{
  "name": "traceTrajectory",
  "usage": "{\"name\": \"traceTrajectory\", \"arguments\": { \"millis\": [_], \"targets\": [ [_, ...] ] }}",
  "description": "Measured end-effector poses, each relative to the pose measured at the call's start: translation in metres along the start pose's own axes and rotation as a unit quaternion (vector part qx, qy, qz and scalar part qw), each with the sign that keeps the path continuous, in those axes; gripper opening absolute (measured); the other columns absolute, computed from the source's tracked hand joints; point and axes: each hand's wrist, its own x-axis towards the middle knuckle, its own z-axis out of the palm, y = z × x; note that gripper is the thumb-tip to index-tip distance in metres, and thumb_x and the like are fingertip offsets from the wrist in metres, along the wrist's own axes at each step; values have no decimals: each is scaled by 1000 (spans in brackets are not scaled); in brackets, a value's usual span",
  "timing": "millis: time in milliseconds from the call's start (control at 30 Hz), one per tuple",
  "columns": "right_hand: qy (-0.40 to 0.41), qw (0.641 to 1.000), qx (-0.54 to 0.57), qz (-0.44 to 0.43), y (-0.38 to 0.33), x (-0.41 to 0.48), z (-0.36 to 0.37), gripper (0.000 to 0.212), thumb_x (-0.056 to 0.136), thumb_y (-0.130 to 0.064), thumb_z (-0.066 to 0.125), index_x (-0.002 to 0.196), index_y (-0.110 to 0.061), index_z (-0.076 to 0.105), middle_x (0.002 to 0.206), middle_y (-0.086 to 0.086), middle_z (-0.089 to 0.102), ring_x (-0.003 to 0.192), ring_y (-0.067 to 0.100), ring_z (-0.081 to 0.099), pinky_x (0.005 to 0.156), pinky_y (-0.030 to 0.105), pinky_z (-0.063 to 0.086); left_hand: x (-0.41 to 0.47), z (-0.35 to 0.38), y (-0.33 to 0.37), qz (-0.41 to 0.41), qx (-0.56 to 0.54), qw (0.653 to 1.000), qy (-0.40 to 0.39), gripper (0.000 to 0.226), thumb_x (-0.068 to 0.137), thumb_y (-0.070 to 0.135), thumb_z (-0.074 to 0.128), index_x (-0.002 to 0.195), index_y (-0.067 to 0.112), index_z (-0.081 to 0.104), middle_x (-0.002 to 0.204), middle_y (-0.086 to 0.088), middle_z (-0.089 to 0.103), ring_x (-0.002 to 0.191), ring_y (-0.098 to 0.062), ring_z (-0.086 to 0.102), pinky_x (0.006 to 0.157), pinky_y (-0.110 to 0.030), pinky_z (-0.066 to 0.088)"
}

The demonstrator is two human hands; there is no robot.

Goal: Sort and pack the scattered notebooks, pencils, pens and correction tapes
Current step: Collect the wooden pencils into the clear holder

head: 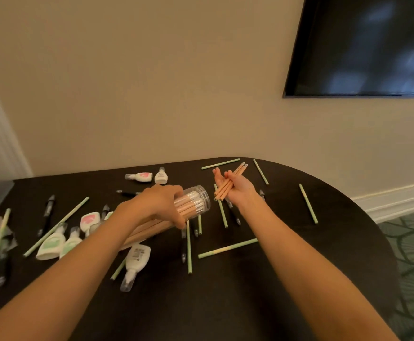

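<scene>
- Logging far left: correction tapes [51,246], black pens [46,215] and green pencils [56,226] lie scattered on the dark table [274,279], unsorted.
- Left hand [156,205]: fingers wrapped round the clear jar [197,199], which is tilted with its mouth facing right and partly filled.
- Right hand [237,190]: palm up, fingers loose, a few wooden pencils [229,183] lying across it, near the jar mouth.
- Step, as I judge it: packing pencils. Next: align the ends with the opening and slide them in.

One jar [201,195], seven correction tapes [138,176], about ten green pencils [308,204], several black pens [46,212].
</scene>
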Motion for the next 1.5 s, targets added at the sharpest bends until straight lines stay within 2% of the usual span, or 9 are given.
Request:
{"name": "traceTrajectory", "arguments": {
  "millis": [167,367,500,633,833,1067,1200,1367,1500],
  "targets": [
    [-24,999,20,27,32,-18,13,18,100,-11,35,88,-4,45,96,29,56,74,27,61,67,32,57,-22,5,-15,15,12,999,-30,71,68,40,75,128,34,38,116,5,47,96,-13,43,75,-30,39],
    [-24,999,35,9,60,-34,25,16,101,-12,34,91,-4,44,126,27,52,73,27,60,84,34,51,-38,12,-27,-15,-17,1000,5,79,68,44,74,134,31,34,132,2,45,96,-11,39,74,-28,36],
    [-22,1000,16,-17,80,-43,31,18,101,-13,34,89,-4,44,127,28,51,94,28,64,56,31,57,-49,15,-32,-27,-11,999,37,80,68,46,73,136,29,34,133,0,46,97,-13,41,73,-28,36],
    [-25,999,-35,-10,85,-49,36,17,101,-9,34,89,-2,44,129,29,50,116,31,57,58,33,57,-57,16,-35,2,-4,1000,27,82,68,46,73,137,28,33,134,0,45,99,-13,41,76,-27,36],
    [-71,986,-153,-6,95,-60,42,15,100,-9,38,90,-5,48,130,27,52,119,30,55,100,37,41,-62,23,-45,-14,-25,998,55,81,67,48,73,135,29,36,132,1,47,111,-18,47,79,-28,39],
    [-55,981,-185,3,100,-64,49,21,101,-13,35,85,-7,47,131,24,52,121,27,53,105,36,39,-69,28,-57,27,-69,996,52,82,66,53,72,135,29,34,130,2,47,97,-10,42,80,-28,41],
    [-93,963,-252,-12,110,-67,47,24,101,-14,36,120,-5,48,137,16,48,129,24,45,112,42,30,-71,28,-63,-6,-81,993,91,82,64,50,74,135,28,38,130,1,50,101,-14,47,79,-28,41],
    [-159,904,-398,10,111,-73,48,16,99,-19,42,88,-15,53,89,3,56,89,14,54,93,31,38,-69,30,-67,-69,-116,978,162,82,60,54,73,130,26,41,125,-1,51,102,-19,50,76,-30,40],
    [-183,877,-444,10,109,-73,48,16,95,-26,50,81,-19,54,86,-1,57,88,12,51,92,33,36,-67,29,-70,-64,-140,972,181,78,59,54,74,124,25,43,119,0,53,94,-16,46,74,-30,38]
  ]
}}
